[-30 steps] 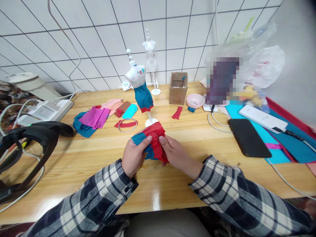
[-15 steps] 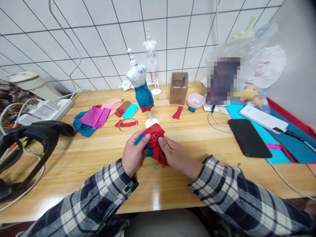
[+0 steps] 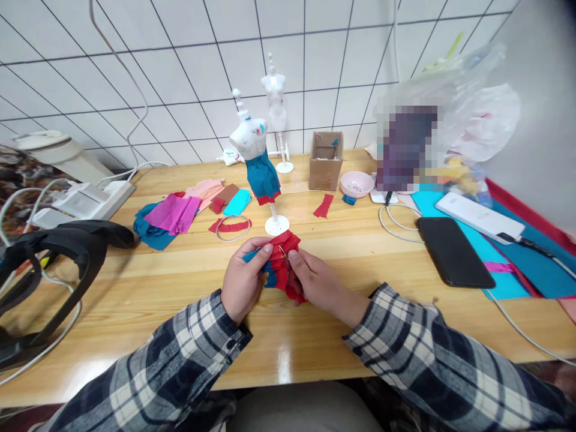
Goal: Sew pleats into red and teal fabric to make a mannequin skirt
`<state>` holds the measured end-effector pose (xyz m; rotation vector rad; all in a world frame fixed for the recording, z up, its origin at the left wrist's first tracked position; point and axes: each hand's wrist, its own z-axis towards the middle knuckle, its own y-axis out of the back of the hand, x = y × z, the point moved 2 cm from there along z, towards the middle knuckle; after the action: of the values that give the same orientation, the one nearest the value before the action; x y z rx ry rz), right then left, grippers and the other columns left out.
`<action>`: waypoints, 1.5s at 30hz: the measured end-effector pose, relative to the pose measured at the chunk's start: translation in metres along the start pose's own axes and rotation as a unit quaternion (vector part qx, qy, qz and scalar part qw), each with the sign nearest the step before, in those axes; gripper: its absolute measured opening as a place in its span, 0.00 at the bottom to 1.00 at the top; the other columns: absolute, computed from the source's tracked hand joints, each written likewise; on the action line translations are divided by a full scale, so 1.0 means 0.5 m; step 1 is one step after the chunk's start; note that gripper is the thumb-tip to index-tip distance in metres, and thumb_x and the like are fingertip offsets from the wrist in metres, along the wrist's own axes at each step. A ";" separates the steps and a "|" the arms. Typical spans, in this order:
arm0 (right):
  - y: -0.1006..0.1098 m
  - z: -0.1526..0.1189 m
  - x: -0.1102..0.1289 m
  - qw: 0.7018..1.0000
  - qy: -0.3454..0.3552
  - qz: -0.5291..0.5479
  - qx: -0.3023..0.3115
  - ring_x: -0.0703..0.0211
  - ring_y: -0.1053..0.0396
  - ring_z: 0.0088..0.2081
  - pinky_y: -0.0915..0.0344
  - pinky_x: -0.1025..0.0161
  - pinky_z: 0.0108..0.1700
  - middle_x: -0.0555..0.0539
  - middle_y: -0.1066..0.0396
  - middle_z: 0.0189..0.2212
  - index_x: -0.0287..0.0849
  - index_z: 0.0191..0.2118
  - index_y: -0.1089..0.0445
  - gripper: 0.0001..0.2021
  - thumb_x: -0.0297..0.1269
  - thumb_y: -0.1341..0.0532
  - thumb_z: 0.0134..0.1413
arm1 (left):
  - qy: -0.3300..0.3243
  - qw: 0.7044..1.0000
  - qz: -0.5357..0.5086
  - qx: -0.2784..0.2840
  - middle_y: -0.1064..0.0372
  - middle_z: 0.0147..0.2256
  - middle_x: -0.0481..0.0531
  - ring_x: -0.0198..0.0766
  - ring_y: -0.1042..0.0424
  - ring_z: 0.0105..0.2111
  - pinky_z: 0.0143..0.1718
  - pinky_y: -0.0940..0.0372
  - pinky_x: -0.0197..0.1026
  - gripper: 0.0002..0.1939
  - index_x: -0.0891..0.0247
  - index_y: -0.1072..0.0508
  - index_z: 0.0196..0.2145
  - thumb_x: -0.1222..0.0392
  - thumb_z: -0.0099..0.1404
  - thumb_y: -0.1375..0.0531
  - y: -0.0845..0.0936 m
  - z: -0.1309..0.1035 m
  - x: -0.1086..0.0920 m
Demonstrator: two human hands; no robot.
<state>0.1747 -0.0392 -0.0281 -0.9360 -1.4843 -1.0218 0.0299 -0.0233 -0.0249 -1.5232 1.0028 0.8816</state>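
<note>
**Cloth (image 3: 282, 271) held in both hands over the near middle of the table (image 3: 315, 348)**

Head view, the only one. The left hand (image 3: 244, 273) is clamped on the cloth, thumb on top. The right hand (image 3: 317, 277) pinches its right side. The hands are near each other, with the red and blue cloth between them, creased and bunched, red mostly uppermost. A thin bright needle (image 3: 282, 250) slants across the red part, its lower end at the right thumb; it appears to be a needle, though too small to confirm, and whether it pierces the cloth cannot be told.

Just beyond the hands stands the near form (image 3: 249, 139), a white torso on a stand, wearing a blue skirt (image 3: 261, 176) with a red hem. The far form (image 3: 275, 96) stands behind it, bare, by the tiled wall (image 3: 333, 60).

To the left of the near form, a ring (image 3: 233, 240) lies around part of a red strip (image 3: 228, 227); farther left is a magenta sheet (image 3: 173, 214) over blue fabric (image 3: 157, 239). To the right are a box (image 3: 324, 172), a pink bowl (image 3: 357, 189) with small bits in it, and a red scrap (image 3: 323, 206) nearer. At the far right of the hands lies a black phone (image 3: 454, 252), near a white power bank (image 3: 479, 215).
</note>
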 end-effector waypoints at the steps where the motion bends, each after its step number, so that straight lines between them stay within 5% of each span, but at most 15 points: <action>1: 0.000 0.000 0.000 1.000 0.004 0.001 -0.001 0.60 0.34 0.33 0.38 0.62 0.37 0.49 0.31 0.31 0.43 0.39 0.34 0.23 0.56 0.56 0.66 | 0.002 1.000 0.004 0.002 0.25 0.29 0.47 0.31 0.29 0.26 0.29 0.33 0.33 0.14 0.63 0.26 0.37 0.59 0.53 0.30 0.001 0.000 0.000; 13: -0.001 0.001 0.004 1.000 0.010 0.000 0.003 0.57 0.32 0.37 0.36 0.58 0.43 0.47 0.28 0.36 0.43 0.41 0.33 0.22 0.55 0.55 0.66 | 0.000 1.000 0.028 0.002 0.30 0.24 0.45 0.31 0.33 0.22 0.27 0.35 0.34 0.15 0.64 0.27 0.32 0.50 0.56 0.32 0.001 0.000 0.002; 21: 0.000 0.002 -0.001 1.000 0.013 0.021 -0.006 0.56 0.31 0.40 0.36 0.59 0.44 0.46 0.27 0.39 0.43 0.44 0.31 0.24 0.56 0.55 0.66 | -0.008 1.000 0.030 -0.002 0.26 0.29 0.46 0.32 0.29 0.27 0.32 0.33 0.35 0.17 0.63 0.26 0.39 0.56 0.54 0.30 0.003 0.001 0.001; 29: 0.008 0.006 0.002 0.999 -0.013 -0.030 -0.036 0.54 0.31 0.40 0.37 0.57 0.45 0.45 0.27 0.38 0.43 0.39 0.32 0.23 0.54 0.55 0.66 | -0.021 1.000 0.004 -0.011 0.27 0.27 0.46 0.29 0.31 0.25 0.29 0.33 0.32 0.13 0.64 0.26 0.33 0.58 0.54 0.29 0.002 0.002 -0.002; 34: 0.051 0.014 0.017 0.997 -0.056 -0.035 -0.044 0.55 0.31 0.37 0.36 0.57 0.41 0.46 0.27 0.35 0.44 0.48 0.33 0.26 0.59 0.55 0.64 | 0.018 0.996 -0.085 -0.022 0.27 0.27 0.46 0.30 0.29 0.25 0.29 0.31 0.32 0.15 0.63 0.27 0.34 0.61 0.51 0.28 0.007 0.015 -0.006; 37: 0.110 0.018 0.020 0.984 -0.097 -0.148 0.016 0.53 0.31 0.35 0.37 0.57 0.38 0.45 0.27 0.34 0.45 0.57 0.36 0.34 0.63 0.40 0.51 | 0.026 0.993 -0.111 -0.042 0.25 0.30 0.47 0.32 0.26 0.28 0.32 0.28 0.34 0.16 0.63 0.28 0.35 0.62 0.51 0.29 0.014 0.025 -0.009; 38: 0.135 0.019 0.019 0.972 -0.111 -0.208 0.008 0.52 0.31 0.35 0.37 0.57 0.38 0.44 0.27 0.35 0.44 0.57 0.35 0.37 0.62 0.35 0.45 | 0.027 0.992 -0.115 -0.051 0.24 0.31 0.48 0.33 0.25 0.29 0.32 0.28 0.35 0.16 0.63 0.28 0.36 0.63 0.51 0.29 0.016 0.027 -0.010; 41: 0.192 0.024 0.023 0.936 -0.110 -0.333 -0.018 0.53 0.33 0.33 0.38 0.59 0.35 0.44 0.28 0.33 0.45 0.43 0.28 0.22 0.57 0.35 0.48 | 0.037 0.990 -0.115 -0.067 0.25 0.28 0.48 0.32 0.26 0.25 0.28 0.29 0.33 0.16 0.63 0.29 0.37 0.64 0.51 0.30 0.019 0.030 -0.012; 43: 0.199 0.023 0.034 0.945 -0.092 -0.309 -0.050 0.57 0.35 0.31 0.37 0.62 0.32 0.46 0.31 0.30 0.44 0.38 0.29 0.18 0.54 0.37 0.52 | 0.039 0.991 -0.111 -0.067 0.26 0.26 0.46 0.31 0.27 0.23 0.25 0.31 0.31 0.17 0.63 0.29 0.37 0.64 0.51 0.29 0.018 0.029 -0.012; 45: 0.172 0.018 0.043 0.980 -0.104 -0.172 0.001 0.62 0.39 0.24 0.38 0.65 0.25 0.51 0.36 0.25 0.44 0.41 0.32 0.19 0.55 0.47 0.61 | 0.034 0.992 -0.104 -0.062 0.26 0.27 0.46 0.30 0.27 0.23 0.26 0.31 0.31 0.18 0.62 0.29 0.38 0.64 0.51 0.29 0.017 0.026 -0.012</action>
<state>0.2494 -0.0020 0.0026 -0.8196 -1.8681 -1.1957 0.0195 -0.0102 -0.0245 -1.7382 0.8313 0.7609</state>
